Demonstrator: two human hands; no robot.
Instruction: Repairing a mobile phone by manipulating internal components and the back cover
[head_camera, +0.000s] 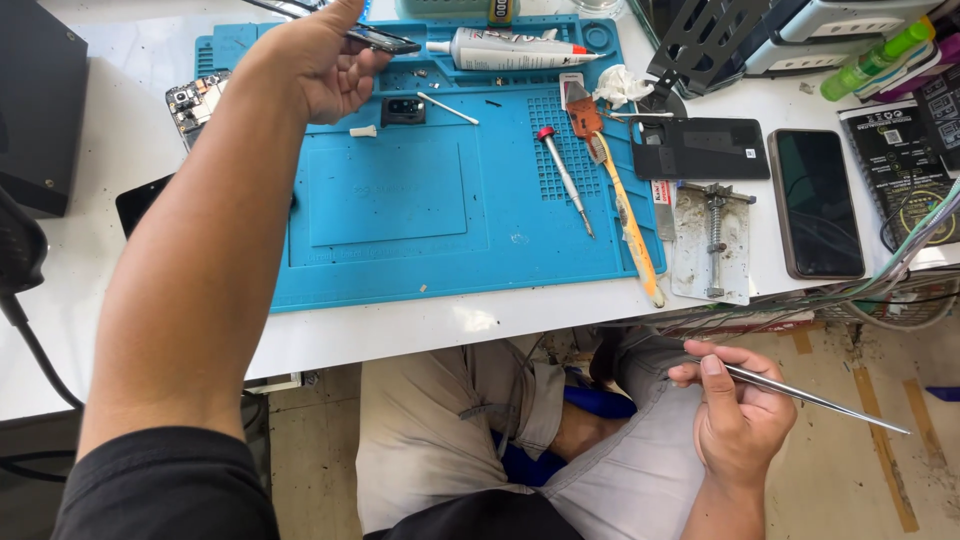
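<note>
- Our left hand (325, 65) reaches to 11 o'clock over the blue mat (400, 215), fingers pinching a dark phone frame (385, 40), lifted for handling.
- Our right hand (740, 420) rests at 5 o'clock above the lap, gripping steel tweezers (815, 400), parked clear.

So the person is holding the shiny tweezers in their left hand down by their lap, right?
Not quite. The shiny tweezers are in the right hand, down by the lap. The left hand is stretched out over the blue mat, holding a thin dark part. The head view shows this.
</note>
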